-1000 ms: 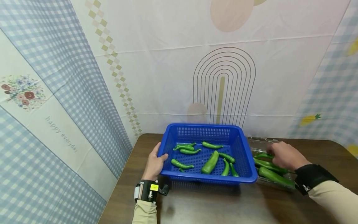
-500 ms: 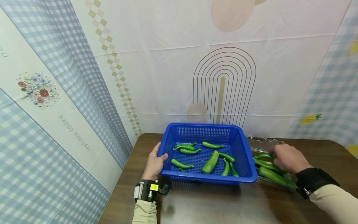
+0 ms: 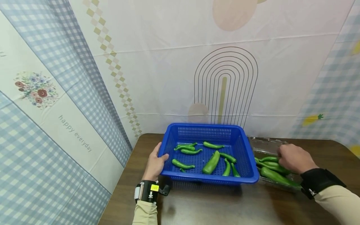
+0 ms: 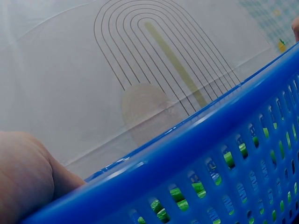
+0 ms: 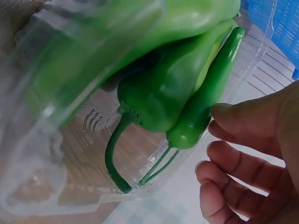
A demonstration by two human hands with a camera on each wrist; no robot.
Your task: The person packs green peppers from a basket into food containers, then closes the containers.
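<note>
My left hand (image 3: pixel 154 164) grips the left rim of a blue plastic basket (image 3: pixel 206 178), thumb over the edge. Several small green peppers and one larger green pepper (image 3: pixel 211 163) lie apart on its floor. My right hand (image 3: pixel 296 158) is over a clear plastic box (image 3: pixel 265 145) at the basket's right, which holds several green peppers. In the right wrist view, the thumb tip meets the edge of a slim green pepper (image 5: pixel 205 105). The other fingers are loosely bent beside it, around nothing. Next to it lies a wider green pepper (image 5: pixel 156 100) with a curved stem.
Both containers stand on a brown wooden table (image 3: pixel 213 203). A patterned white cloth (image 3: pixel 157 78) hangs close behind them, and a blue checked cloth (image 3: pixel 56 131) hangs along the left side. The box's clear lid side stands up at its back.
My right hand has shifted slightly right over the clear box, and the slim pepper under it shows more. The left hand, basket and its peppers stay put.
</note>
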